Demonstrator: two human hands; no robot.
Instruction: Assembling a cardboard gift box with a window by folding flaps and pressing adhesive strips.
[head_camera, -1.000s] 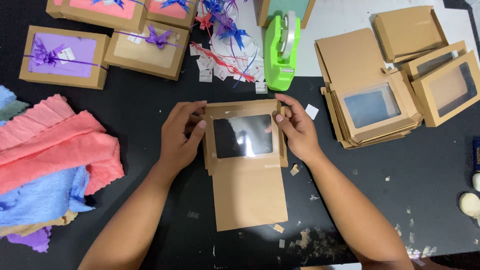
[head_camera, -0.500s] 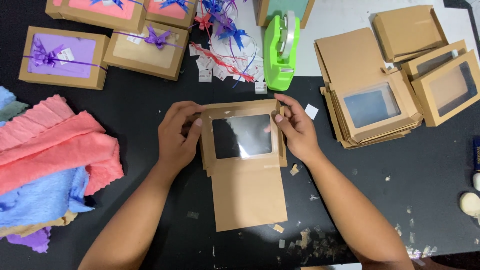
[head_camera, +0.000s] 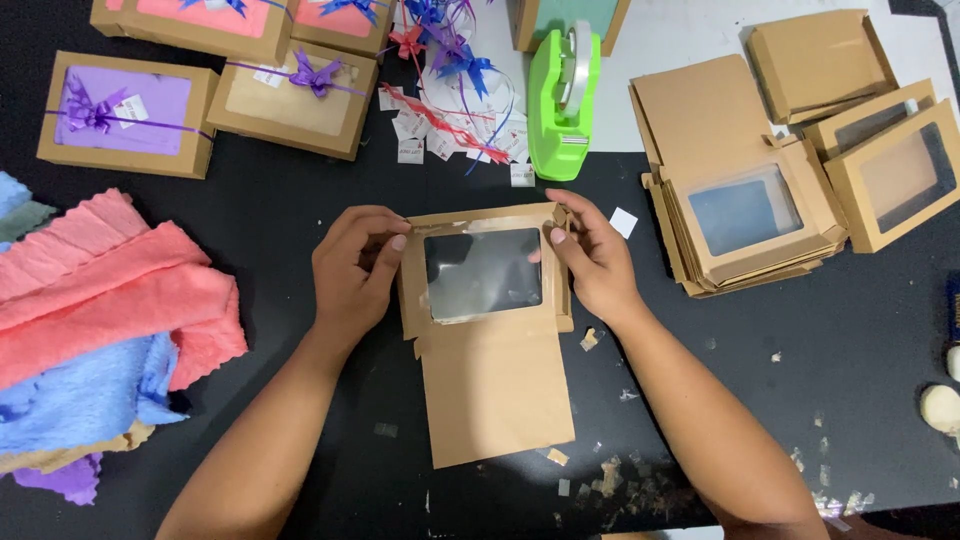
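Near the front edge of the black desk (head_camera: 300, 210), paper scraps (head_camera: 620, 480) litter the surface beside the person's right forearm. Just beyond, at the desk's middle, lies the flat brown window box (head_camera: 490, 340), its plain panel toward the person and its clear rectangular window farther off. The left hand (head_camera: 355, 275) pinches the box's left flap with thumb and bent fingers; the right hand (head_camera: 595, 260) grips the right flap at the upper corner, fingers curled over the edge.

At the left edge a heap of folded cloths (head_camera: 100, 330) in pink, blue and purple is cut off by the frame. At the right edge two pale rounded things (head_camera: 942, 405) are half out of view and hard to make out.

Farther right sits a stack of flat window boxes (head_camera: 740, 210), with made-up brown boxes (head_camera: 880, 150) behind it toward the far right corner. Centre far stands a green tape dispenser (head_camera: 563, 105), with tangled ribbon bows and small white tags (head_camera: 440, 110) to its left. Toward the far left corner are finished boxes: one showing purple under a purple bow (head_camera: 125, 115), one brown with a purple bow (head_camera: 295, 100), and two showing pink (head_camera: 190, 15), cut off by the top of the frame.
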